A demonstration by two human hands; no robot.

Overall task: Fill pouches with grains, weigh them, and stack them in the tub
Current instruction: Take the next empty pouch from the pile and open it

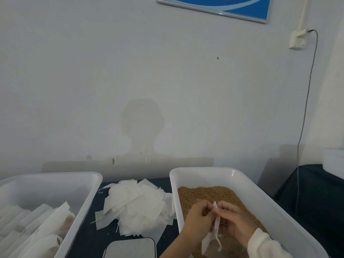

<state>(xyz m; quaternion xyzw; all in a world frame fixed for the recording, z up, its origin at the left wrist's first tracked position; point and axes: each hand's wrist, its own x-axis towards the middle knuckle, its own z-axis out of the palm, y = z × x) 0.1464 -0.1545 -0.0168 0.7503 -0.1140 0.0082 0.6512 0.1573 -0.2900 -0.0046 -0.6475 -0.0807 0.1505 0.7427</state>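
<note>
Small white fabric pouch (214, 233) with a thin drawstring, held at the lower centre-right of the frame, directly above the brown grain (210, 192) that fills the right-hand white plastic tub (242, 179). The pouch hangs with its long axis nearly vertical, its top edge up between the two hands and its body and string tails trailing down toward the lower edge of the frame. The left hand (197, 218) approaches from the lower left and the right hand (236, 220), in a cream sleeve, from the lower right; the fingers of both are curled and pinch the upper edge of the pouch from opposite sides, so the mouth lies between the two sets of fingertips. Both hands are equally near the mouth; the grain lies just below and beyond them. Judged from this, the pouch is being spread open and is not yet filled, and the coming scoop depends on the mouth facing down toward the grain. Outward: a loose heap of flat white empty pouches (137, 205) lies on the dark bench (89, 235) at centre; a grey flat scale (130, 248) sits at the bottom centre; a second white plastic tub (78, 175) at lower left holds rows of filled pouches (37, 229).
</note>
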